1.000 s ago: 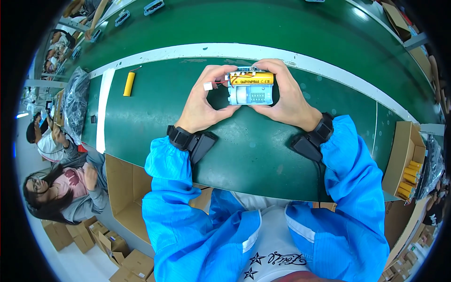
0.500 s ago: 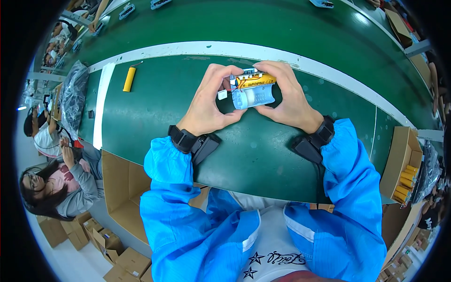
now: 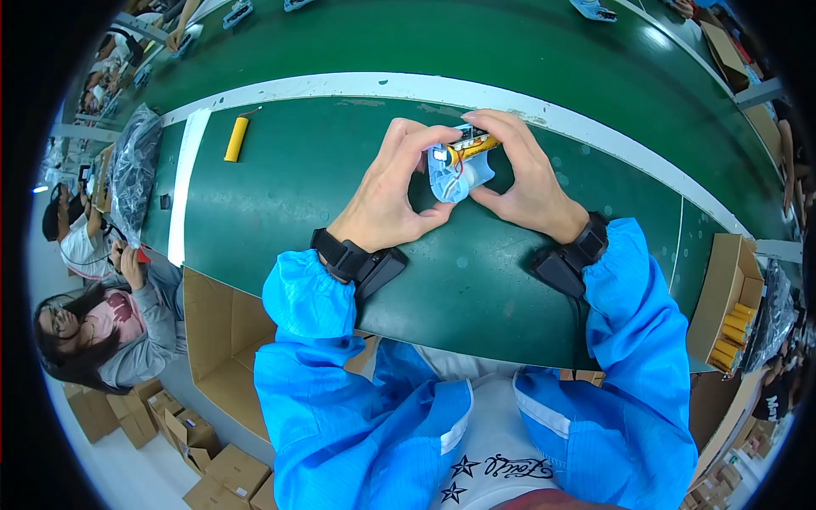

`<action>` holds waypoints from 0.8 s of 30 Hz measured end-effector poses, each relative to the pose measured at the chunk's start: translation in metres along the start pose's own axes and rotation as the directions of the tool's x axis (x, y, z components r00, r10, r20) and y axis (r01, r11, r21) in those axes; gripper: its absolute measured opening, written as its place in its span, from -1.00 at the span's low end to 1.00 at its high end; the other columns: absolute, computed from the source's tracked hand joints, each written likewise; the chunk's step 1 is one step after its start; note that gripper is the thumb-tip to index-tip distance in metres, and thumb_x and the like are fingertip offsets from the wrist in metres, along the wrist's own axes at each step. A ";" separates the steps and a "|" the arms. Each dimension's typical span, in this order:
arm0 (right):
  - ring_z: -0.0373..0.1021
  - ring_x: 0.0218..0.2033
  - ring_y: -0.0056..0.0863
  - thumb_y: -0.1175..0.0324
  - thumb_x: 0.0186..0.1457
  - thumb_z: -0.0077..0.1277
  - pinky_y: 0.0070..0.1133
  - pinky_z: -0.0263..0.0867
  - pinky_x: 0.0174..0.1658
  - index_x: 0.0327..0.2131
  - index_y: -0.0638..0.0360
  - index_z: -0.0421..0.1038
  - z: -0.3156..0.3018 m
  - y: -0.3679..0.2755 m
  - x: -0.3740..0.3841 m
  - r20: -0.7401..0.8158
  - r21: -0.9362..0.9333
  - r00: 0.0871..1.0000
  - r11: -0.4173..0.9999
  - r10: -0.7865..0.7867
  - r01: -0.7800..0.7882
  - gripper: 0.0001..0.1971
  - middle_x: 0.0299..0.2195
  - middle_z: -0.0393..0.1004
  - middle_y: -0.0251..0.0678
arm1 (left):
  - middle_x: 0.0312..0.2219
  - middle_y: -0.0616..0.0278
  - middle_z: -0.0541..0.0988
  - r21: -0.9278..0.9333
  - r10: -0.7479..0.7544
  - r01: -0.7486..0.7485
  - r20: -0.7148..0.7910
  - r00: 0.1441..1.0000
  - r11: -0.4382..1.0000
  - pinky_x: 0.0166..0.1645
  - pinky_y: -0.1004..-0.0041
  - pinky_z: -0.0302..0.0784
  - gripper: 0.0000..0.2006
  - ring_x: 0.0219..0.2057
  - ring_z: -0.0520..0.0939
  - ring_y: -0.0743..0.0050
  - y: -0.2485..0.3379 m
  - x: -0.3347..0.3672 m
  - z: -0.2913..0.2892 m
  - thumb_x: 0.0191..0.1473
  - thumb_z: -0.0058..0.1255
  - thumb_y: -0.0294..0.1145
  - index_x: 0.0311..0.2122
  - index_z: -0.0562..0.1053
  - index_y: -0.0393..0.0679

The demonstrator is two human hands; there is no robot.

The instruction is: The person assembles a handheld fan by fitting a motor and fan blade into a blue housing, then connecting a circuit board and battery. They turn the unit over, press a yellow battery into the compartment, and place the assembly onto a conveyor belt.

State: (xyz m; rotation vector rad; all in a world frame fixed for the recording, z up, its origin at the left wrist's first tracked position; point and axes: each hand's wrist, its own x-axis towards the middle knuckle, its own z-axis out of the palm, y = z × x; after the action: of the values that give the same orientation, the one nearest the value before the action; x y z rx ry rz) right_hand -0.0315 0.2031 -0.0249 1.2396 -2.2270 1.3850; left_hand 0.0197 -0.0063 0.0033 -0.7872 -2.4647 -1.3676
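Between both hands, above the green bench, is an opened light-blue plastic housing [image 3: 452, 184] with a yellow cylindrical battery [image 3: 466, 153] and a small dark circuit board in its upper part. Red wires run from the battery's left end. My left hand [image 3: 395, 183] grips the housing's left side, thumb below and fingers on top. On the right side, my right hand [image 3: 529, 174] holds it the same way, fingertips at the board's edge. The inner fingers are partly hidden behind the housing. Another yellow battery [image 3: 237, 139] with a thin wire lies on the bench to the left.
The green bench [image 3: 280, 204] meets a pale rail, with a green belt [image 3: 408, 42] beyond carrying several blue housings. A cardboard box [image 3: 722, 289] of yellow batteries stands right. Clear plastic wrap [image 3: 136, 174] and a large open carton [image 3: 225, 340] are left, near a seated person [image 3: 110, 331].
Both hands have turned the housing, so its left end now faces me more. The white connector beside my left fingers has gone from there. On the belt, the blue housings have shifted slightly right.
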 end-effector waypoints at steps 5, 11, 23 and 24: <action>0.28 0.12 -0.18 0.63 -0.33 0.28 -0.41 0.25 0.14 0.07 0.18 0.22 0.001 0.000 0.001 0.008 0.041 1.000 0.999 0.003 -0.003 -0.23 0.06 0.33 -0.15 | -0.18 0.12 0.33 -0.010 -0.046 0.046 0.008 0.999 0.999 -0.18 0.42 0.45 -0.25 -0.22 0.45 0.20 0.007 0.001 -0.001 -0.34 0.29 -0.63 0.08 0.30 -0.05; 0.27 0.14 -0.15 0.63 -0.31 0.29 -0.40 0.24 0.18 0.06 0.17 0.23 0.002 0.002 0.002 0.022 -0.026 0.998 0.998 -0.059 0.060 -0.26 0.09 0.35 -0.15 | -0.21 0.16 0.39 0.034 0.070 -0.070 -0.002 0.998 0.997 -0.25 0.44 0.43 -0.27 -0.26 0.44 0.26 0.001 0.001 0.001 -0.35 0.35 -0.56 0.05 0.32 -0.10; 0.20 0.22 -0.13 0.70 -0.32 0.22 -0.36 0.16 0.24 0.09 0.18 0.20 0.004 0.000 0.003 0.075 0.080 0.997 0.997 -0.017 0.011 -0.22 0.14 0.30 -0.13 | -0.21 0.12 0.36 0.003 0.059 -0.059 0.006 0.998 0.998 -0.18 0.31 0.49 -0.28 -0.24 0.51 0.08 0.004 0.000 0.001 -0.34 0.36 -0.55 0.03 0.32 -0.07; 0.19 0.22 -0.13 0.70 -0.32 0.21 -0.36 0.15 0.25 0.09 0.18 0.20 0.003 0.000 0.003 0.075 0.086 0.997 0.996 -0.019 0.012 -0.22 0.15 0.30 -0.13 | -0.21 0.12 0.35 -0.004 0.050 -0.050 0.011 0.999 0.999 -0.18 0.31 0.49 -0.29 -0.23 0.51 0.08 0.004 0.000 0.001 -0.33 0.36 -0.55 0.03 0.32 -0.06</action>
State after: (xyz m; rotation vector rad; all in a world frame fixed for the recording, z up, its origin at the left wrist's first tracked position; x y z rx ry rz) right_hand -0.0327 0.1985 -0.0247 1.3561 -2.2230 1.4657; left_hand 0.0219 -0.0033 0.0056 -0.8544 -2.4342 -1.3543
